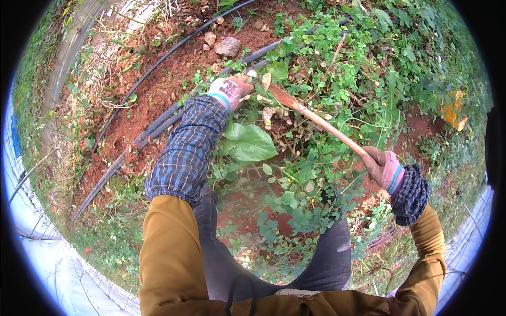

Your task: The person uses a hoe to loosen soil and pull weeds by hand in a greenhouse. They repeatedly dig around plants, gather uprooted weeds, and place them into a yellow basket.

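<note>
My left hand (pixel 230 91), in a pink and white work glove, reaches down among weeds beside a dark irrigation hose (pixel 161 123). Its fingertips are partly lost among stems, so whether they pinch anything is unclear. My right hand (pixel 378 168), gloved in the same way, grips the wooden handle (pixel 332 130) of a hand tool. The tool's reddish, soil-coloured head (pixel 281 94) points toward my left hand and lies near a dry tan leaf (pixel 267 81). Just below, a pale cut stump (pixel 269 116) shows beside a broad green leaf (pixel 250 143).
Clover-like weeds (pixel 348 91) cover the ground at right. Red soil (pixel 134 93) with stones (pixel 228 46) lies at upper left, crossed by a thinner black hose (pixel 166 57). A yellow-orange object (pixel 452 108) sits at far right. White sheeting (pixel 51 264) borders the lower left.
</note>
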`<state>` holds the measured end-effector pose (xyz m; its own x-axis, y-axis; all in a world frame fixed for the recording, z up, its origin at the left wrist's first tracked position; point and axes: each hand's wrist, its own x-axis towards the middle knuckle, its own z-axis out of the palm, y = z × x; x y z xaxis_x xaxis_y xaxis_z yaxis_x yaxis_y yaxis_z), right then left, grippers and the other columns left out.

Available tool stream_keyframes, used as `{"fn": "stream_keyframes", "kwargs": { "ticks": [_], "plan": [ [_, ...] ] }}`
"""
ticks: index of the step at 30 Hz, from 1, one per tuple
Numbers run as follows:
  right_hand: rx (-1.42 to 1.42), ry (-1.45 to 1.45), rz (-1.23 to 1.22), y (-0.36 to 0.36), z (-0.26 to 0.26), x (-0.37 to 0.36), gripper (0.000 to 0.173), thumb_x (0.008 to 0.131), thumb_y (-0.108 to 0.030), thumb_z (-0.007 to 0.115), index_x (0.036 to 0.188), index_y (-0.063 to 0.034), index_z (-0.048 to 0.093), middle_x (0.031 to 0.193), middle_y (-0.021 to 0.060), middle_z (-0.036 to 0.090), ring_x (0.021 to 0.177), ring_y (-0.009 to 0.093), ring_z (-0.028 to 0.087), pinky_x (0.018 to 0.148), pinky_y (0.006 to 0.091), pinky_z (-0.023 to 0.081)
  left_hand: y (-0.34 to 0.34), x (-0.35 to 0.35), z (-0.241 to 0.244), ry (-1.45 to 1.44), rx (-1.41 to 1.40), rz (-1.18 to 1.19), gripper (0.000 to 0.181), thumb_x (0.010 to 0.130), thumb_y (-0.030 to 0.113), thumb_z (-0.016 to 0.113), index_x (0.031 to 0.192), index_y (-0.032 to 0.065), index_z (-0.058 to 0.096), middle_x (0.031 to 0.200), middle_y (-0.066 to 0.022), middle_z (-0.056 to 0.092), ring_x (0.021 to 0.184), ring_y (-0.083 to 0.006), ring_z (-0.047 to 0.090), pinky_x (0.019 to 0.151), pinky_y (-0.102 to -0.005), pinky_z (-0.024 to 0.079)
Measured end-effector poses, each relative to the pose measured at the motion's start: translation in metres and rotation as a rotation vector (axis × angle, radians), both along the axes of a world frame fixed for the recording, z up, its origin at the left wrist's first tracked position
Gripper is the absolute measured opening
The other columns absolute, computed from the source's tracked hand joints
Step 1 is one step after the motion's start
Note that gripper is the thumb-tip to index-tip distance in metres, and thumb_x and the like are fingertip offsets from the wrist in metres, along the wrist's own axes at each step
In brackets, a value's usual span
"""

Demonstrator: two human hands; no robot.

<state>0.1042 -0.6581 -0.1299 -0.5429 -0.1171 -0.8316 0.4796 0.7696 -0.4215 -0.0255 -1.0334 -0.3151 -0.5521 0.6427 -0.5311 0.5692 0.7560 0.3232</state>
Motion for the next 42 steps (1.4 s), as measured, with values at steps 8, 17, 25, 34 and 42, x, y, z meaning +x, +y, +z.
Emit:
{"fn": "stream_keyframes", "kwargs": {
  "ticks": [8, 17, 25, 34, 42],
  "plan": [
    [-0.105, 0.075, -0.079, -0.028, -0.049, 0.007, 0.031, 0.092, -0.026, 0.054, 0.111, -0.0018, 0.06, 0.061, 0.0044, 0.055, 0.053, 0.011, 0.05, 0.051, 0.0297, 0.042, -0.035, -0.006, 0.006, 0.01, -0.007, 0.037, 0.027, 0.076, 0.004, 0.056, 0.102, 0.0118, 0.053, 0.098, -0.0157, 0.056, 0.092, -0.0353, 0.06, 0.072, -0.0429, 0.05],
    [-0.076, 0.031, -0.274, -0.077, -0.062, 0.023, 0.032, 0.09, -0.029, 0.055, 0.11, -0.0052, 0.061, 0.065, 0.0096, 0.058, 0.057, 0.018, 0.058, 0.057, 0.0327, 0.047, -0.052, -0.008, -0.028, -0.163, 0.176, 0.35, 0.042, 0.066, 0.008, 0.072, 0.104, 0.0092, 0.053, 0.097, -0.0183, 0.056, 0.09, -0.0378, 0.058, 0.076, -0.0415, 0.049],
    [-0.183, 0.266, -0.154, -0.054, -0.109, 0.034, 0.033, 0.091, -0.029, 0.055, 0.115, -0.0078, 0.059, 0.068, 0.0093, 0.061, 0.058, 0.02, 0.058, 0.057, 0.0329, 0.047, -0.069, 0.0, -0.053, -0.026, 0.372, 0.695, 0.03, 0.073, 0.018, 0.07, 0.099, 0.0083, 0.058, 0.089, -0.0153, 0.062, 0.082, -0.0324, 0.062, 0.072, -0.0373, 0.05],
    [-0.128, 0.299, -0.135, -0.062, -0.093, 0.057, 0.03, 0.092, -0.032, 0.051, 0.112, -0.0104, 0.059, 0.071, 0.013, 0.061, 0.063, 0.028, 0.061, 0.059, 0.0391, 0.047, -0.162, -0.037, 0.025, 0.263, 0.365, 1.421, 0.051, 0.072, 0.02, 0.069, 0.118, 0.0002, 0.058, 0.098, -0.0153, 0.065, 0.085, -0.0217, 0.061, 0.079, -0.0298, 0.049],
    [-0.039, -0.033, -0.413, 0.045, 0.031, 0.147, 0.031, 0.091, -0.024, 0.055, 0.113, -0.0026, 0.06, 0.072, 0.0065, 0.061, 0.063, 0.012, 0.058, 0.059, 0.0275, 0.047, -0.319, -0.064, 0.15, 0.649, 0.171, 1.89, 0.053, 0.081, 0.043, 0.06, 0.103, -0.0049, 0.064, 0.097, -0.0168, 0.066, 0.078, -0.0237, 0.064, 0.065, -0.0382, 0.055]
  ]
}}
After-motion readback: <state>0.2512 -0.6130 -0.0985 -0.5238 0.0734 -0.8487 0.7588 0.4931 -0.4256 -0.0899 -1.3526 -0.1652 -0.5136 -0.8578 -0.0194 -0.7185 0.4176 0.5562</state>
